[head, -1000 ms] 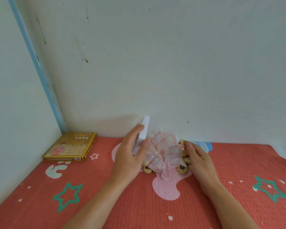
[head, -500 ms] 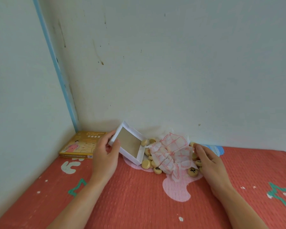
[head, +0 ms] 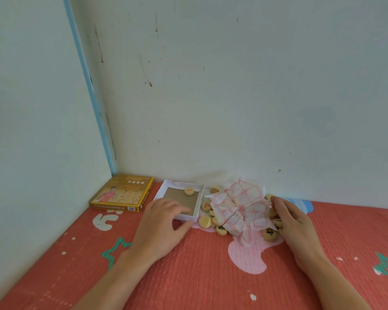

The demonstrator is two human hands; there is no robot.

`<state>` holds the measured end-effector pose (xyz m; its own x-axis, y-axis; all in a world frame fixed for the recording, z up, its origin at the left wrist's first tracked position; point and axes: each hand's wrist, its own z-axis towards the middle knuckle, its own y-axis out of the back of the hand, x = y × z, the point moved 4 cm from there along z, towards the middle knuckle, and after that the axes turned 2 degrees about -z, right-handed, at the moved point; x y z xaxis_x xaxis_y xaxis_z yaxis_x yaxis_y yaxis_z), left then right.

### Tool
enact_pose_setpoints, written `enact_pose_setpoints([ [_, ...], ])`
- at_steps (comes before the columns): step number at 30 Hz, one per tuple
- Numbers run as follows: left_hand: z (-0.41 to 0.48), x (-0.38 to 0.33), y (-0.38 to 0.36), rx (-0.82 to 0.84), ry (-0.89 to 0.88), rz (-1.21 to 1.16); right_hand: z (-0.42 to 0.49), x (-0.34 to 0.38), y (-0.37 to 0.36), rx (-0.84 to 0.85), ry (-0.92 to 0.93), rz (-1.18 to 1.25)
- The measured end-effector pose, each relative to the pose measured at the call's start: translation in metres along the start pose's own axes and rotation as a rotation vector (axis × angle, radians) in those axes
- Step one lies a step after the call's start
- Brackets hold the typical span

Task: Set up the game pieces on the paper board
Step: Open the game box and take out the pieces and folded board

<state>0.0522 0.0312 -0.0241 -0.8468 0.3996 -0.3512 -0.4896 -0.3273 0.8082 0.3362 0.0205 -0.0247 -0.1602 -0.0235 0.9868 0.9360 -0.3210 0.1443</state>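
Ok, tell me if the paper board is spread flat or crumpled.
Crumpled: the paper board sits bunched in a wrinkled heap on the game pieces, its red grid lines bent every way.
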Motion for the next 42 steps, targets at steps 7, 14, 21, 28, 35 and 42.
enact_pose_setpoints([
  [7, 0.003, -0.004, -0.001, 0.065, 0.044, -0.177, 0.000, -0.001, 0.001, -0.009, -0.001, -0.003],
  [14, 0.008, -0.012, 0.014, -0.070, 0.366, -0.846, -0.001, 0.000, 0.001, -0.015, -0.008, -0.013],
  [21, 0.010, -0.010, 0.011, -0.208, 0.621, -1.478, 0.000, -0.001, 0.001, -0.005, -0.013, -0.027],
  [28, 0.007, -0.006, 0.015, -0.281, 0.629, -1.646, 0.000, -0.001, 0.001, -0.023, -0.019, -0.031],
  [35, 0.004, -0.001, 0.012, -0.270, 0.613, -1.820, 0.000, -0.001, 0.002, -0.022, -0.012, -0.045],
  [42, -0.004, 0.008, 0.035, -0.328, 0.493, -1.689, -0.002, 0.002, 0.000, 0.001, 0.005, -0.057],
])
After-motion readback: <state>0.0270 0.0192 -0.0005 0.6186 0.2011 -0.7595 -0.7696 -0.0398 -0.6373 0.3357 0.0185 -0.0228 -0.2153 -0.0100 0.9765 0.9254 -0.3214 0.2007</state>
